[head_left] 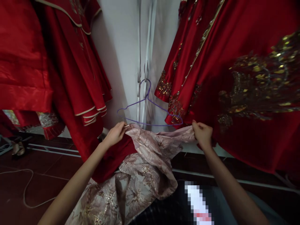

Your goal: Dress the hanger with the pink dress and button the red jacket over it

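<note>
A pale pink brocade garment with a gold floral pattern hangs down between my arms. My left hand pinches its top edge on the left, fingers closed. My right hand grips the top edge on the right, also closed. Just behind the stretched edge a purple wire hanger hangs in front of the white wall, its lower bar level with the cloth.
Red satin garments with pale trim hang at the left, and red garments with gold embroidery hang at the right. White rails run up the wall. A white cord lies on the dark red floor. Shoes stand far left.
</note>
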Motion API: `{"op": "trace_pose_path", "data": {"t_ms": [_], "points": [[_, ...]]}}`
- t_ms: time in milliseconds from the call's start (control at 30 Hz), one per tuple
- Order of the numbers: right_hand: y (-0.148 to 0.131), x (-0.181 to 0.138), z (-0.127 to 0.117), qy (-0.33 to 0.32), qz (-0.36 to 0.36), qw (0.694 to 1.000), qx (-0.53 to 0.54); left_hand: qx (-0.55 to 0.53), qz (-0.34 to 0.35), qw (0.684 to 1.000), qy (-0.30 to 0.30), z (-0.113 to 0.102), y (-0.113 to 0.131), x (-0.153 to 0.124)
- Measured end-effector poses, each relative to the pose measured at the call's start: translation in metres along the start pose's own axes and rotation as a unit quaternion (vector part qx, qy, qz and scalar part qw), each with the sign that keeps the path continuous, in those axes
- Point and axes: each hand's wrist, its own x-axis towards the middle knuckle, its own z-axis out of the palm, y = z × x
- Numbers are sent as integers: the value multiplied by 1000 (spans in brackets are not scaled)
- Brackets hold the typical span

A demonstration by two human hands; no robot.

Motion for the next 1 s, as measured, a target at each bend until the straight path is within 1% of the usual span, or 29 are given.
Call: {"op": "trace_pose_path", "data": {"t_ms": [33, 100, 167, 233, 300, 333, 400, 467, 567, 633, 700, 767, 833, 933, 1000], "points": [[-2, -5, -3, -29, -20, 999, -9, 0, 24, 1000, 9, -1, 10, 6], [-14, -18, -7, -87, -83, 991, -60, 0, 70, 997, 17, -1, 31, 19], [-32, -30, -8, -132, -158, 971, -118, -2, 119, 993, 12, 6, 50, 31], [-51, -38, -6, -176, -208, 953, -132, 2, 169, 986, -3, 23, 64, 39], [-66, -40, -3, -207, -216, 949, -102, 16, 199, 980, -18, 45, 74, 41], [-72, -39, -1, -213, -209, 952, -74, 26, 200, 979, -18, 57, 77, 40], [-78, -33, 2, -207, -189, 960, -8, 50, 181, 982, -3, 74, 82, 37], [-82, -25, 4, -198, -183, 962, 50, 66, 170, 983, 7, 80, 84, 37], [-88, -11, 8, -170, -209, 958, 98, 70, 170, 983, 1, 72, 86, 41], [-92, 0, 12, -150, -232, 955, 111, 75, 158, 984, -12, 64, 87, 42], [-91, 13, 17, -139, -242, 953, 114, 90, 145, 985, -32, 59, 89, 38], [-81, 27, 21, -114, -236, 959, 105, 103, 138, 984, -44, 54, 93, 28], [-65, 41, 20, -75, -222, 969, 83, 101, 136, 985, -39, 50, 97, 17], [-37, 57, 10, -38, -206, 977, 41, 83, 128, 988, -24, 42, 101, 5], [-24, 64, 1, -24, -207, 978, 21, 74, 117, 990, -16, 38, 101, 3]]}}
